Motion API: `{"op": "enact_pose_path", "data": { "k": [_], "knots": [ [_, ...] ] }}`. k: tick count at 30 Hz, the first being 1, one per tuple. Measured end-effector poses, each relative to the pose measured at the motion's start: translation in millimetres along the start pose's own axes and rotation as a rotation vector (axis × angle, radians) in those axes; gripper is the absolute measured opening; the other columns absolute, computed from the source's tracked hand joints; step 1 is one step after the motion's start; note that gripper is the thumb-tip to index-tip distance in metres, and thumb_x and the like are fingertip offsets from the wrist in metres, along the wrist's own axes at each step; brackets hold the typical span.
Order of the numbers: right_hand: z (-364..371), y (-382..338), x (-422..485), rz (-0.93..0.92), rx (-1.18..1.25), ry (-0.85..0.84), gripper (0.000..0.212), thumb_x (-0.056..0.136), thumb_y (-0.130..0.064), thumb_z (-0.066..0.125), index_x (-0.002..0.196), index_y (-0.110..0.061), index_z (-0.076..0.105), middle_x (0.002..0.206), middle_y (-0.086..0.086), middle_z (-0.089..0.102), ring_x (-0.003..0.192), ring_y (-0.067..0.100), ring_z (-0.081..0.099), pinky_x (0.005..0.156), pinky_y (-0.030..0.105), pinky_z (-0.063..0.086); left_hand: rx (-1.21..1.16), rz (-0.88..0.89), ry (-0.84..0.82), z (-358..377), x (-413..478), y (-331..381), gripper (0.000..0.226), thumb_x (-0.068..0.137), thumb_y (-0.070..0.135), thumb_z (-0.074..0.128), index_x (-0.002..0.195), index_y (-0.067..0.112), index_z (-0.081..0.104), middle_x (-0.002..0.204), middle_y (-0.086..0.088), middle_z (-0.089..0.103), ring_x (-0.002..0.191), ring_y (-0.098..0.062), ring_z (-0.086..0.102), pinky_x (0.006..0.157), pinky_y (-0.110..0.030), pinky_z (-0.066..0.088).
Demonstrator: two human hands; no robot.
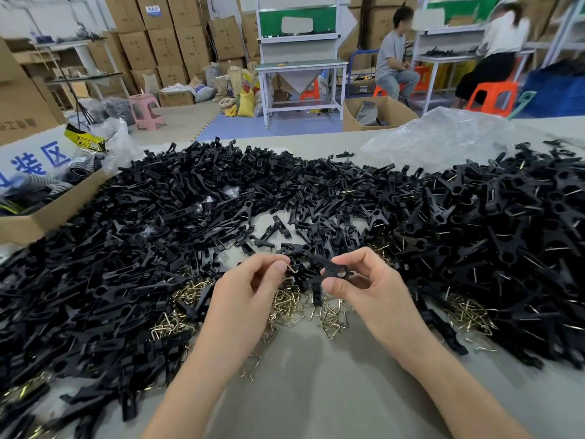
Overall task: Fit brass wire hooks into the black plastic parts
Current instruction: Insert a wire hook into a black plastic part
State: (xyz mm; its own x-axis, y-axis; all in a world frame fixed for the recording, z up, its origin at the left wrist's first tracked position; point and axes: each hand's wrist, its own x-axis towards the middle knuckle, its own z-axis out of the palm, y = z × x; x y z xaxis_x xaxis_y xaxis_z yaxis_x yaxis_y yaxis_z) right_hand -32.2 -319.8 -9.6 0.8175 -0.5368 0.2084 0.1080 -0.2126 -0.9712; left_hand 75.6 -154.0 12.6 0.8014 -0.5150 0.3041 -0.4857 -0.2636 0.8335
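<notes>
My left hand (250, 286) pinches a small brass wire hook (292, 268) between thumb and fingertips. My right hand (361, 280) grips a black plastic part (332, 270) with a round hole, held just right of the hook. The two pieces are a finger's width apart above the table. Loose brass hooks (297, 307) lie in a heap under both hands. A huge spread of black plastic parts (164, 217) covers the table to the left and behind. On the right, black parts with wire in them (506, 223) are piled.
A beige table surface (316, 375) lies bare in front of me. An open cardboard box (47, 210) sits at the left edge. A crumpled clear plastic bag (443, 137) lies at the back right. Two people sit at workbenches far behind.
</notes>
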Motion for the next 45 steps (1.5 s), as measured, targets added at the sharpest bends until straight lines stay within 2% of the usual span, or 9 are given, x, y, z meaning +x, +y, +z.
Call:
{"op": "enact_pose_path", "data": {
  "k": [3,7,15,22,29,34,38,41,45],
  "knots": [
    [1.1,-2.9,-1.2,-0.005,0.021,-0.021,0.03,0.075,-0.029,0.085,0.091,-0.044,0.065,0.098,-0.015,0.075,0.084,0.003,0.068,0.077,0.01,0.048,-0.179,-0.098,-0.041,2.4,-0.1,8.0,0.013,0.095,0.031,0.065,0.09,0.04,0.074,0.082,-0.001,0.072,0.068,-0.015,0.063,0.07,-0.032,0.052],
    [1.5,-4.2,-1.2,-0.011,0.041,-0.034,0.029,0.067,-0.041,0.083,0.09,-0.044,0.066,0.098,-0.018,0.074,0.084,-0.004,0.065,0.078,0.006,0.046,-0.314,-0.161,-0.048,3.6,-1.0,12.4,0.012,0.093,0.024,0.068,0.085,0.022,0.076,0.074,0.001,0.073,0.067,-0.004,0.064,0.064,-0.013,0.05],
    [1.1,-1.3,-1.0,-0.028,0.046,-0.046,0.03,0.067,-0.043,0.084,0.091,-0.044,0.066,0.101,-0.015,0.075,0.084,0.009,0.068,0.08,0.014,0.051,-0.349,-0.163,-0.06,4.5,-0.6,12.0,0.013,0.094,0.02,0.066,0.084,0.016,0.073,0.067,0.005,0.07,0.061,0.0,0.061,0.059,-0.008,0.045],
    [2.4,-3.4,-2.2,-0.023,0.068,-0.078,0.032,0.065,-0.047,0.086,0.09,-0.043,0.066,0.105,-0.008,0.076,0.095,0.027,0.072,0.093,0.046,0.056,-0.346,-0.184,-0.129,8.4,-3.1,9.5,0.017,0.094,0.025,0.067,0.079,0.019,0.072,0.069,0.002,0.07,0.064,-0.007,0.061,0.065,-0.016,0.049],
    [5.0,-8.3,-3.9,0.007,0.095,-0.082,0.037,0.061,-0.048,0.092,0.088,-0.042,0.067,0.102,-0.006,0.077,0.092,0.031,0.072,0.085,0.055,0.056,-0.323,-0.154,-0.089,7.1,-4.6,14.0,0.021,0.094,0.026,0.067,0.076,0.016,0.069,0.063,0.007,0.065,0.055,0.0,0.052,0.053,-0.007,0.037],
    [4.2,-12.5,-6.0,-0.011,0.115,-0.093,0.031,0.066,-0.044,0.089,0.089,-0.041,0.068,0.099,-0.006,0.078,0.084,0.022,0.073,0.073,0.027,0.058,-0.342,-0.169,-0.123,7.2,-4.2,13.8,0.019,0.092,0.031,0.068,0.075,0.024,0.072,0.065,0.006,0.066,0.06,-0.003,0.054,0.057,-0.01,0.041],
    [2.4,-12.9,-4.6,-0.02,0.153,-0.086,0.028,0.064,-0.035,0.087,0.087,-0.039,0.071,0.096,-0.004,0.078,0.08,0.017,0.069,0.075,0.024,0.056,-0.561,-0.287,-0.159,14.7,-5.3,14.8,0.021,0.082,0.039,0.073,0.073,0.02,0.072,0.07,-0.002,0.065,0.067,-0.013,0.057,0.071,-0.032,0.048],
    [0.9,-13.7,-4.2,-0.018,0.188,-0.083,0.027,0.063,-0.033,0.087,0.086,-0.039,0.073,0.091,-0.004,0.077,0.078,0.012,0.067,0.075,0.021,0.056,-0.792,-0.368,-0.194,21.7,-6.4,19.3,0.022,0.071,0.039,0.073,0.074,0.018,0.073,0.072,-0.005,0.065,0.063,-0.012,0.057,0.062,-0.026,0.049],
    [-1.3,-15.6,-4.2,0.002,0.171,-0.033,0.03,0.058,-0.039,0.087,0.085,-0.041,0.074,0.081,0.001,0.075,0.07,0.01,0.066,0.069,0.021,0.053,-0.884,-0.379,-0.236,25.5,-7.4,18.7,0.02,0.073,0.036,0.075,0.077,0.017,0.074,0.074,-0.007,0.066,0.066,-0.011,0.058,0.061,-0.022,0.05]
  ]
}}
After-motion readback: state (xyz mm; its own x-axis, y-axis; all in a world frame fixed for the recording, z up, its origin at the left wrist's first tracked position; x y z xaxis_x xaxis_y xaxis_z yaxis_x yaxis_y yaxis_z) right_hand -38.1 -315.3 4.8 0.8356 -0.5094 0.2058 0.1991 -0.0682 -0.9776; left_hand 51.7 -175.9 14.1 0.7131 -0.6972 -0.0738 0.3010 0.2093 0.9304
